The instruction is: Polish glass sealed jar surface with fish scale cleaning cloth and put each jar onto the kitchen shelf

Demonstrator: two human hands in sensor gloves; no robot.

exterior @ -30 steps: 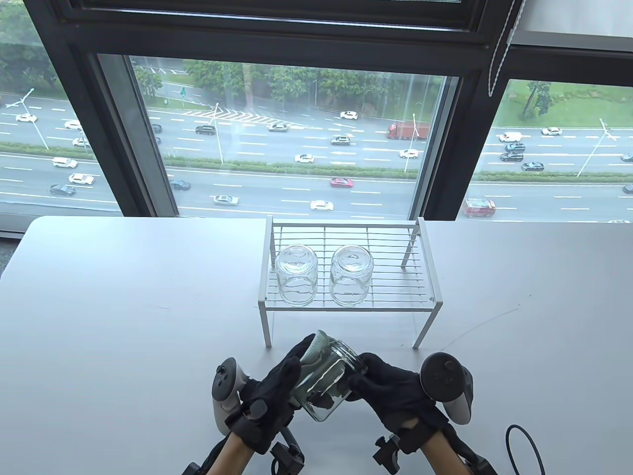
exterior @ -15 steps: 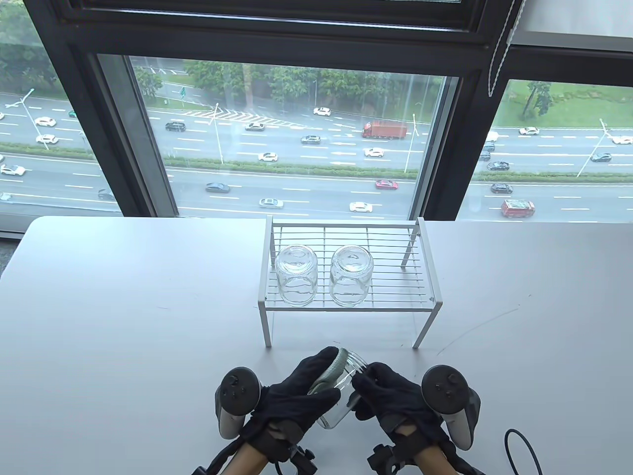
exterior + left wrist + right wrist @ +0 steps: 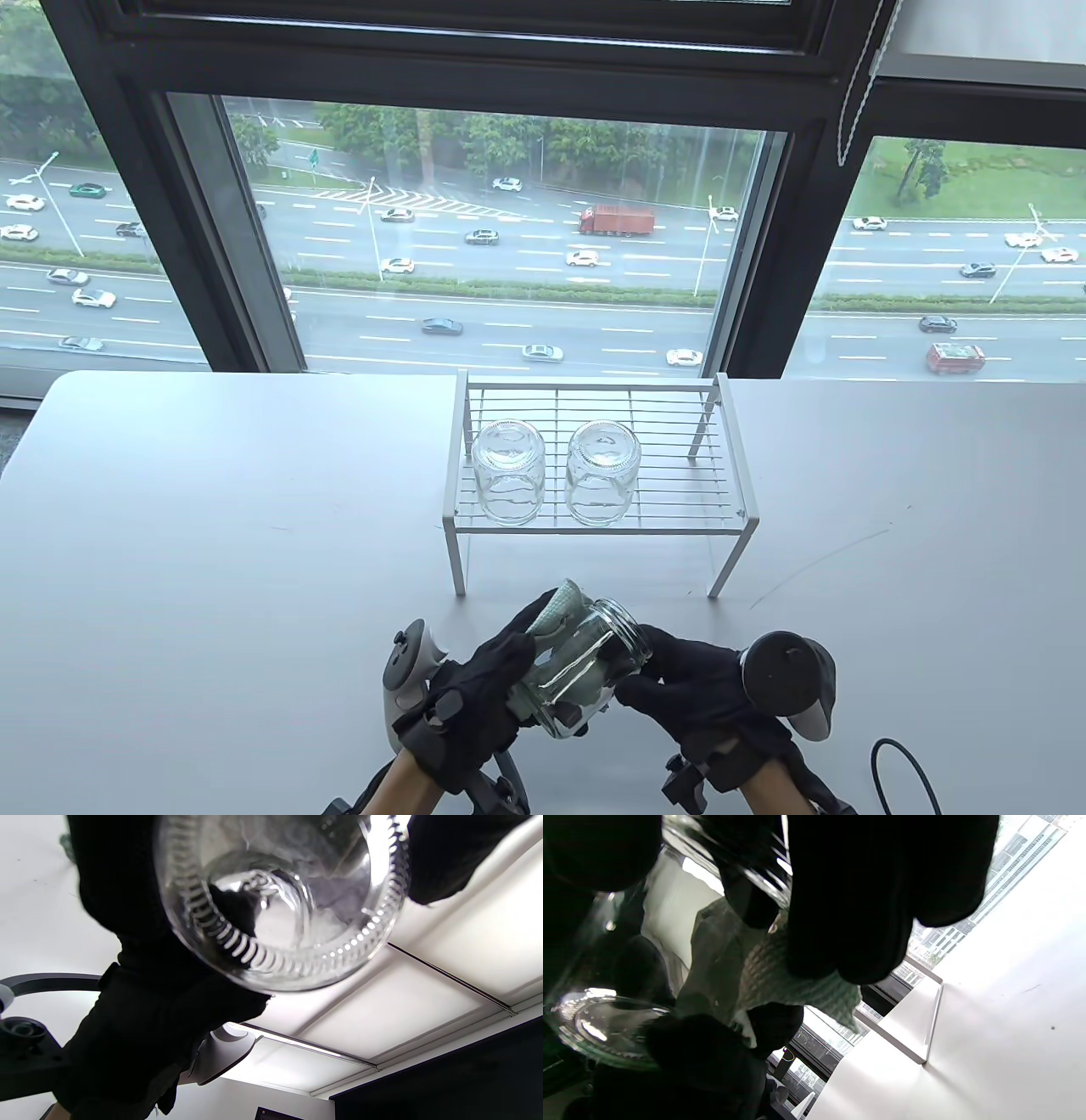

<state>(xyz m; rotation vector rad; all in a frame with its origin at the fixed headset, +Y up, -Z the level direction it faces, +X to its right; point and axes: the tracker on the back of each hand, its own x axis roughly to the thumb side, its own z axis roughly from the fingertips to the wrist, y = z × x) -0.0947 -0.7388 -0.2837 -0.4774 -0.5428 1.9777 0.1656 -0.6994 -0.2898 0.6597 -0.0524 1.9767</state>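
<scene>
A clear glass jar with a threaded mouth is held tilted above the white table, just in front of the white wire kitchen shelf, its open mouth pointing up toward the shelf. The left hand is curled against the jar's side, pressing a pale green scale-textured cloth to the glass; the cloth's upper corner pokes out nearest the shelf. The right hand grips the jar near its mouth with curled fingers. On the shelf's top stand two more clear glass jars, mouth down, side by side on its left half: one and another. That makes three jars, one cloth, one shelf. A black cable loops on the table right of the shelf, near the bottom edge.
</scene>
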